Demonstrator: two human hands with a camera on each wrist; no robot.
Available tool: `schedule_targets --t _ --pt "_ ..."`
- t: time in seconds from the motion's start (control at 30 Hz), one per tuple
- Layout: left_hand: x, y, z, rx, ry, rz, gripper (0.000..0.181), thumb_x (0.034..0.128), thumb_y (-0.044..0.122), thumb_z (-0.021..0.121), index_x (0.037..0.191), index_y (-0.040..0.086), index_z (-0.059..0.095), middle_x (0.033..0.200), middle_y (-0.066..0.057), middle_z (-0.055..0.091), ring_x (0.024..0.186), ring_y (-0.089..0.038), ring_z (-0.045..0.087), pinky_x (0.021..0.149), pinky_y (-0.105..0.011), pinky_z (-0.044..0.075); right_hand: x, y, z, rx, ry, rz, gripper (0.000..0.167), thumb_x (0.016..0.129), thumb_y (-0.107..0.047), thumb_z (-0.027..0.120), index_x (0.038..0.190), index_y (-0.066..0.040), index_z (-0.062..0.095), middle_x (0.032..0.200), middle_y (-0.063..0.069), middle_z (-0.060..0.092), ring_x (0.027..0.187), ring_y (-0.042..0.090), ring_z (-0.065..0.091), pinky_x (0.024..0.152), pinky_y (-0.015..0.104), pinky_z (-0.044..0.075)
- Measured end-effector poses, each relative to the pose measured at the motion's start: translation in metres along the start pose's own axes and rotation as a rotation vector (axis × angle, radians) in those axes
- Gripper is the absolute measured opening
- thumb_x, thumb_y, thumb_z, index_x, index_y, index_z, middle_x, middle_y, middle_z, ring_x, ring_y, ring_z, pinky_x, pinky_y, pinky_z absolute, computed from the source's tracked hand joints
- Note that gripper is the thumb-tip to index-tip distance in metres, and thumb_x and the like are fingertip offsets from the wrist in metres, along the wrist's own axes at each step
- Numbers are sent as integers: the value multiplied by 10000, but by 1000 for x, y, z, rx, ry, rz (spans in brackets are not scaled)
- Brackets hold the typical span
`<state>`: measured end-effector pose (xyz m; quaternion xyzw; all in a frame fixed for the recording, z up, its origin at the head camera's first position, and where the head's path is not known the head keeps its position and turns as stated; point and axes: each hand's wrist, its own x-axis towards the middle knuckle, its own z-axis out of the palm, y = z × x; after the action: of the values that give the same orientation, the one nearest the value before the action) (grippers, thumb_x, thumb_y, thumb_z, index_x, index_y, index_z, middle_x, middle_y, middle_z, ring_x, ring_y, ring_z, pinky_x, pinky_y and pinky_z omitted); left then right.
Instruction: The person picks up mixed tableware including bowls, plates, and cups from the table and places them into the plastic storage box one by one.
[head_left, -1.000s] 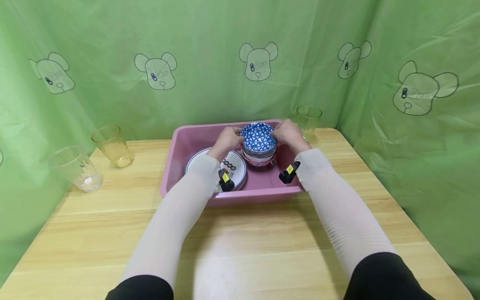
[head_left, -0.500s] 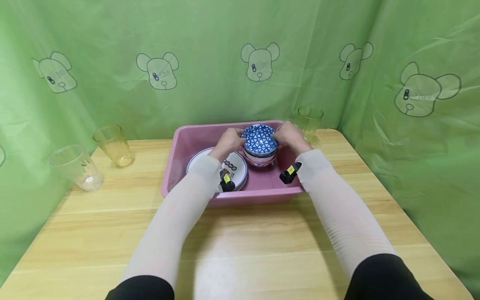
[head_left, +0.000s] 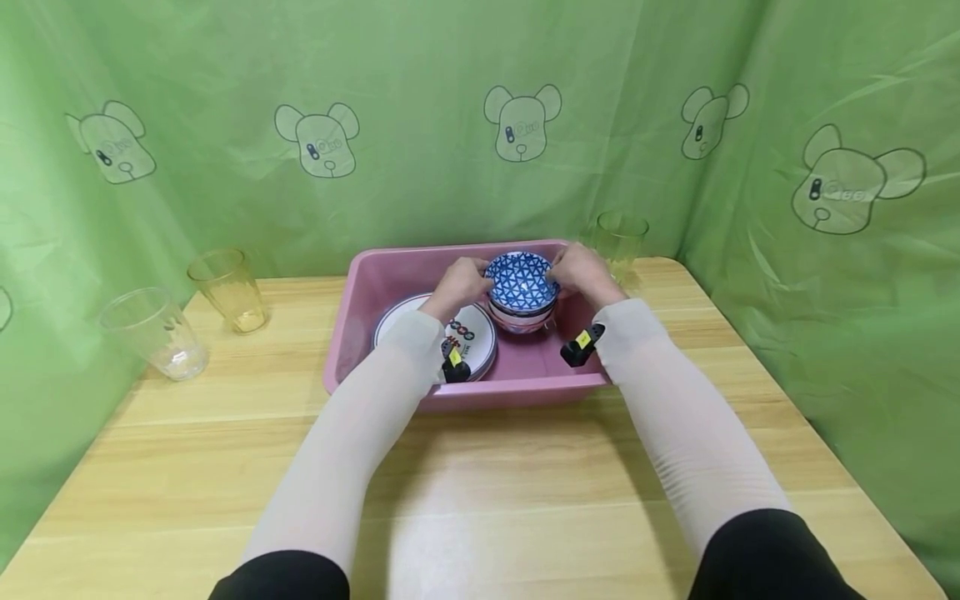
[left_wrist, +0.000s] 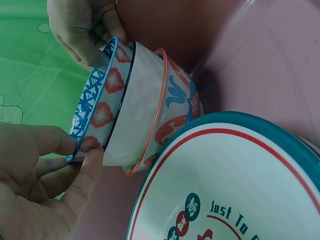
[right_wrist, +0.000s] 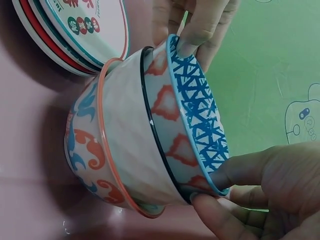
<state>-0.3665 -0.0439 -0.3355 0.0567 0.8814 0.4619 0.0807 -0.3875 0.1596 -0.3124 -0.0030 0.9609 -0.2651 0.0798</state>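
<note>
A blue-and-white patterned bowl (head_left: pixel 521 282) tops a nested stack in the pink basin. Below it sit a white bowl (right_wrist: pixel 122 120) with a dark rim and an orange-rimmed bowl (right_wrist: pixel 87 135) with red and blue swirls. My left hand (head_left: pixel 462 286) pinches the top bowl's rim on its left side, fingers and thumb on either side of the edge. Opposite, my right hand (head_left: pixel 581 271) pinches the same rim. In both wrist views the top bowl rests inside the white one.
Stacked plates (head_left: pixel 480 333) lie in the left part of the pink basin (head_left: pixel 390 265), close beside the bowls. A clear glass (head_left: pixel 157 337) and an amber glass (head_left: pixel 228 292) stand at left on the wooden table (head_left: pixel 465 500). A yellow-green glass (head_left: pixel 621 242) stands behind the basin's right end.
The blue-patterned bowl has gone from tilted and slightly raised to lower and more level in the stack. Both hands have sunk slightly with it, still gripping its rim.
</note>
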Motion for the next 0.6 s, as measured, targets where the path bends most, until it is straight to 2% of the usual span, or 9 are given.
schedule_targets --t 0.2,0.4,0.6 --pt "-2 0 0 67 -2 5 510 941 53 610 1432 31 471 1279 -156 619 832 -182 671 759 -238 560 1 0 0 -8 -23 11 159 895 -72 668 997 41 625 863 162 669 572 158 664 654 332 600" --pt "-5 0 1 80 -7 8 554 928 34 628 1452 53 449 1386 -151 547 843 -175 681 833 -259 550 0 1 -2 -85 -31 -1 119 859 -64 675 932 28 653 697 88 674 529 145 657 532 253 559" --pt "-4 0 0 62 -2 19 556 918 15 625 1446 45 455 1385 -157 547 858 -178 683 783 -233 559 3 1 -2 -125 -42 -26 89 864 -68 661 874 20 655 624 82 668 524 167 672 523 254 549"
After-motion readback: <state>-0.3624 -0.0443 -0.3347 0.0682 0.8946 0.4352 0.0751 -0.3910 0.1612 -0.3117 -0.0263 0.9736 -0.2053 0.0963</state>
